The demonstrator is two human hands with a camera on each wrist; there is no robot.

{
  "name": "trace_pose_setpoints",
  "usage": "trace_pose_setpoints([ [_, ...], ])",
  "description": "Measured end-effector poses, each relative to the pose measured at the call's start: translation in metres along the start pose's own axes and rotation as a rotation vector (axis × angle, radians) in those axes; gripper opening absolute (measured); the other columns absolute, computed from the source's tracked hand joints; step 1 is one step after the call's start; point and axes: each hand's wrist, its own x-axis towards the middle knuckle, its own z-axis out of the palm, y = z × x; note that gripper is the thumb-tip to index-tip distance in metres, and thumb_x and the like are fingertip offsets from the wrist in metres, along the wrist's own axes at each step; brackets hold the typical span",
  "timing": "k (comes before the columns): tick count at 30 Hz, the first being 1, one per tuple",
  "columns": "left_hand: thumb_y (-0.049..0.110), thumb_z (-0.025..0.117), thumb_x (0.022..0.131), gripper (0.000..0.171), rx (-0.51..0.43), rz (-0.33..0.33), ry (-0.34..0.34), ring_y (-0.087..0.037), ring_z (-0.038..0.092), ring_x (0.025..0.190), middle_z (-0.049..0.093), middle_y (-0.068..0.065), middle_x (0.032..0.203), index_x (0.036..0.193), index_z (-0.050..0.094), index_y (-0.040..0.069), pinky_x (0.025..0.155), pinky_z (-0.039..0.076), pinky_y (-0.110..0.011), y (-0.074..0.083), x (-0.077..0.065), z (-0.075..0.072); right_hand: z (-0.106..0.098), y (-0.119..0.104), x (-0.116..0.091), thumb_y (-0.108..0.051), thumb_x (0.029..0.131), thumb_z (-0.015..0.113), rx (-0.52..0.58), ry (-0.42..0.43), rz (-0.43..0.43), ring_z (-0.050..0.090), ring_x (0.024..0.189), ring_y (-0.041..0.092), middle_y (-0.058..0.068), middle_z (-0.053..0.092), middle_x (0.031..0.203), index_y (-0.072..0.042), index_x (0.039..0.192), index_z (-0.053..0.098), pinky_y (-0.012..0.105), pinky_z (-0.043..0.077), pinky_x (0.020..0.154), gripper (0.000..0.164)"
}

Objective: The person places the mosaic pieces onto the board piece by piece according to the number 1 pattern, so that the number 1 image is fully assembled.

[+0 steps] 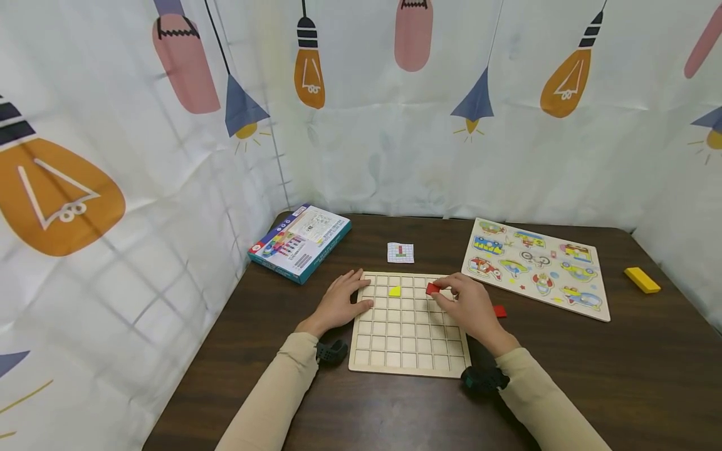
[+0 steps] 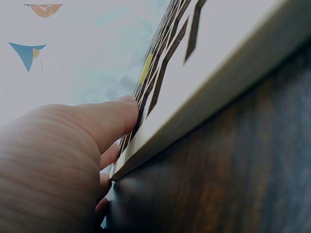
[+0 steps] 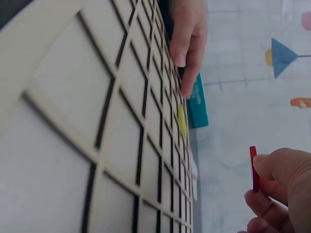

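Observation:
A pale wooden grid board (image 1: 408, 360) lies on the dark table. My left hand (image 1: 336, 302) rests at its left edge, fingers extended, the thumb (image 2: 109, 119) on the board's border. Over the upper right of the grid, my right hand (image 1: 468, 307) pinches a small red tile (image 1: 432, 289) between thumb and fingers. The right wrist view shows this thin red tile (image 3: 254, 167) edge-on, held above the grid. A yellow tile (image 1: 395, 291) with a notched corner sits in an upper cell of the board. Another red piece (image 1: 499, 311) lies on the table beside my right hand.
A small paper card (image 1: 400, 252) with a coloured grid drawing lies behind the board. A teal-edged box (image 1: 301, 241) is at the back left. At the right are a vehicle picture puzzle (image 1: 536, 266) and a yellow block (image 1: 642, 280). Printed curtains surround the table.

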Motion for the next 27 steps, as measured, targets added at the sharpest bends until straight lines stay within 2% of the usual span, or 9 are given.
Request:
trace_pose_setpoints([
  [3,0.039,0.064,0.095,0.058,-0.007,-0.001,0.005,-0.027,0.016,0.149,0.025,-0.008,0.160,0.145,0.050,0.013,0.122,0.009,-0.048,0.000,-0.001,0.000,0.003,-0.006,0.005,-0.021,0.085,0.077,0.007,-0.025,0.000,0.058,0.078,0.020,0.000,0.067,0.098,-0.012,0.103,0.076,0.034,0.050,0.067,0.020],
  [11,0.041,0.062,0.095,0.058,0.000,0.040,0.034,-0.032,0.020,0.148,0.028,-0.013,0.159,0.143,0.051,0.009,0.120,0.013,-0.051,-0.004,-0.003,0.004,0.017,-0.018,0.018,-0.019,0.086,0.076,0.073,-0.123,-0.043,0.057,0.078,0.017,-0.002,0.068,0.096,-0.013,0.103,0.076,0.029,0.048,0.064,0.018],
  [16,0.042,0.062,0.095,0.059,0.001,0.051,0.043,-0.032,0.020,0.148,0.028,-0.014,0.158,0.143,0.051,0.008,0.120,0.013,-0.052,-0.005,-0.003,0.005,0.022,-0.023,0.027,-0.022,0.088,0.075,0.062,-0.165,-0.046,0.055,0.079,0.016,-0.003,0.066,0.097,-0.015,0.105,0.076,0.028,0.048,0.064,0.018],
  [20,0.040,0.063,0.095,0.058,-0.003,0.028,0.025,-0.029,0.018,0.149,0.027,-0.010,0.159,0.144,0.050,0.012,0.121,0.011,-0.050,-0.003,-0.002,0.003,0.027,-0.018,0.032,-0.023,0.089,0.074,0.059,-0.198,-0.028,0.053,0.078,0.015,-0.002,0.066,0.098,-0.015,0.108,0.075,0.029,0.045,0.063,0.021],
  [27,0.041,0.063,0.095,0.058,0.007,0.010,0.008,-0.027,0.017,0.149,0.025,-0.007,0.160,0.145,0.049,0.014,0.121,0.011,-0.048,-0.002,-0.001,0.002,0.039,0.002,0.035,-0.023,0.089,0.074,0.064,-0.245,-0.005,0.047,0.066,0.012,-0.003,0.064,0.093,-0.014,0.108,0.075,0.027,0.038,0.057,0.021],
])
